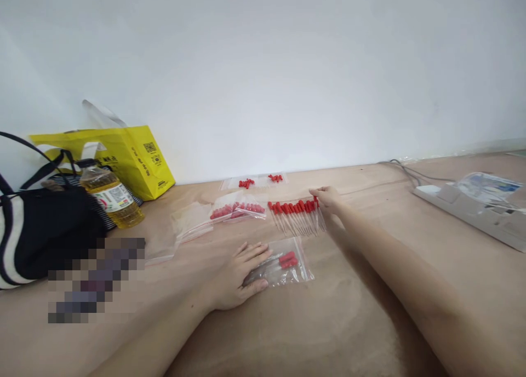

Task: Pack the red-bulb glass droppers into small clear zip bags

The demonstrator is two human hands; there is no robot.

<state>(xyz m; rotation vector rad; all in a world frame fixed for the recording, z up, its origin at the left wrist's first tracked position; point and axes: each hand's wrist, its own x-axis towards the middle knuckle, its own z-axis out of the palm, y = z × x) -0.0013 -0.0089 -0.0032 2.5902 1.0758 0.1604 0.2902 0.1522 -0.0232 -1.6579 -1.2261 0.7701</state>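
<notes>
My left hand (pixel 242 275) lies with its fingers spread on the left part of a clear zip bag (pixel 302 273), which has a few red-topped pieces (pixel 288 260) inside. Farther back, my right hand (pixel 327 198) is at the right end of a row of clear tubes with red tops (pixel 291 208). Its thumb and finger pinch the red top of the last tube (pixel 316 200). To the left of the row are clear bags (pixel 238 210) holding several red-topped pieces.
Flat bags (pixel 193 223) lie left of centre. Small red pieces (pixel 246 183) rest on bags by the wall. At left are a yellow bag (pixel 139 163), an oil bottle (pixel 117 196) and a black bag (pixel 53 234). A white power strip (pixel 472 212) with cables is at right.
</notes>
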